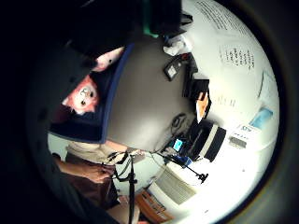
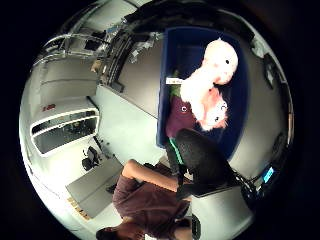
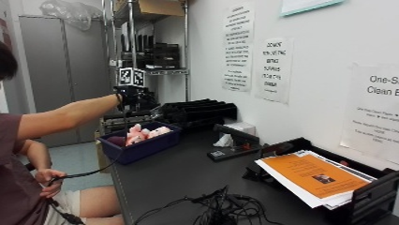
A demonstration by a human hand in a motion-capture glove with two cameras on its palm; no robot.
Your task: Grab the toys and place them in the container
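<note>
Black-gloved, the person's right hand (image 3: 128, 97) is hovering high above the rectangular dark-blue plastic container (image 3: 144, 149), with the arm stretching out from the shoulder. Whether its fingers are curled or straight I cannot tell, and nothing is showing as held in it. Directly beneath the palm, inside the bin, a fluffy pink plush toy with black eyes (image 2: 218, 60) is lying on a brighter pink plush toy (image 2: 214, 111), and a maroon plush toy with a green patch (image 2: 178, 116) is lying beside them toward the person's end. The bin's long axis is running away from the person along the grey table (image 3: 187, 173). No toy is showing on the table outside the bin, so the task is looking nearly finished. The bare hand is holding a cable down at the lap, well away from the bin.
</note>
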